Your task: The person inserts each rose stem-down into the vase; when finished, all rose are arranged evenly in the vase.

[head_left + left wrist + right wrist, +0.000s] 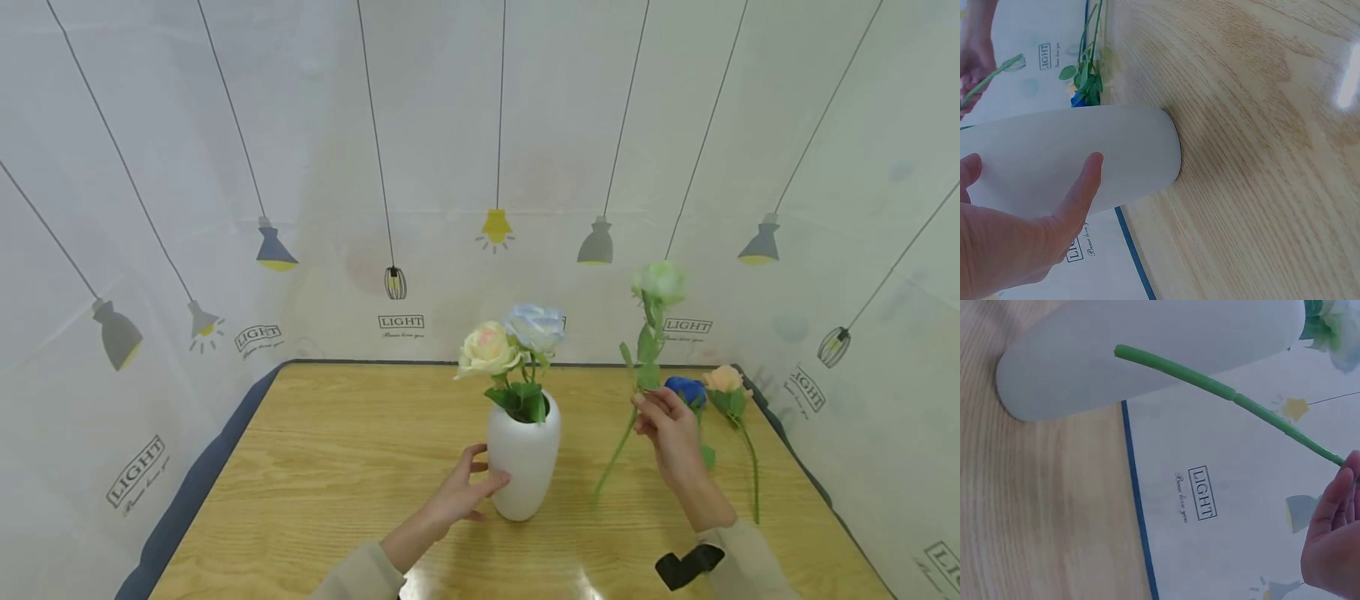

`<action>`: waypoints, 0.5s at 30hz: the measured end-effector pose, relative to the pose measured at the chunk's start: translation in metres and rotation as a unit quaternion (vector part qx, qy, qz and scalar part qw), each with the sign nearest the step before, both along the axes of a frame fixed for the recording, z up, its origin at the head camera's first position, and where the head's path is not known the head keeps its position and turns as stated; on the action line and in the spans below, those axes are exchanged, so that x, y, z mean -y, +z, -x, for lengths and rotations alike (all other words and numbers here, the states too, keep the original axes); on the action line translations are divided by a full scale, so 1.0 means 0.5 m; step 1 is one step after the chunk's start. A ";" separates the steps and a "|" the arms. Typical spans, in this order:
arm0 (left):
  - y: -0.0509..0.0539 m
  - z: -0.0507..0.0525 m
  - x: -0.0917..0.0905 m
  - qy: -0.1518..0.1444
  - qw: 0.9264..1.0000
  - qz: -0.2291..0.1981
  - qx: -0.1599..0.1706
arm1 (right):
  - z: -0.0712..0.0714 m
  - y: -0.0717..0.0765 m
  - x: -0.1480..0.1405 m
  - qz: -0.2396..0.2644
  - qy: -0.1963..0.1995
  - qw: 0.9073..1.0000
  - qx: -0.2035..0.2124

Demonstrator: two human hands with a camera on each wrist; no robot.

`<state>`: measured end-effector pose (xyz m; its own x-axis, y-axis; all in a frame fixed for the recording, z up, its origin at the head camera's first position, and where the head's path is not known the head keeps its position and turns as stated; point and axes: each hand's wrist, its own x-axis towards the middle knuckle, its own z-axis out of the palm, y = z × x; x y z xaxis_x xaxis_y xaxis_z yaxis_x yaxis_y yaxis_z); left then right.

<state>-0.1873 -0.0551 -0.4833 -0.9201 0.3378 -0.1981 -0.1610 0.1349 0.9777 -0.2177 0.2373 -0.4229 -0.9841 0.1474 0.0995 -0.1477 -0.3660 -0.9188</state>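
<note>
A white vase (pixel 523 467) stands upright on the table, holding a cream-pink rose (pixel 489 350) and a pale blue rose (pixel 536 327). My left hand (pixel 459 493) grips the vase's left side, thumb across its front; in the left wrist view the thumb of the left hand (pixel 1029 240) lies on the vase (pixel 1110 150). Right of the vase, my right hand (pixel 672 433) pinches the stem of a pale green rose (pixel 660 283), bloom up. The right wrist view shows the lower green stem (pixel 1204 381) slanting from the right hand (pixel 1335 550), its cut end in front of the vase.
A blue rose (pixel 686 389) and a peach rose (pixel 725 380) lie on the wooden table (pixel 337 450) at the right, beside and behind my right hand. A white backdrop (pixel 435 150) printed with hanging lamps rises around the table's back and sides.
</note>
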 end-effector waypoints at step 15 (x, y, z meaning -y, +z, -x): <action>0.013 -0.006 0.000 -0.001 1.000 0.000 -0.001 | -0.007 0.110 0.037 0.108 -0.017 0.990 -0.083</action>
<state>-0.1842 -0.0553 -0.4767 -0.9203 0.3389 -0.1956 -0.1583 0.1347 0.9782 -0.2140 0.2190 -0.3677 -0.9508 0.2157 0.2226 -0.3063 -0.5441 -0.7811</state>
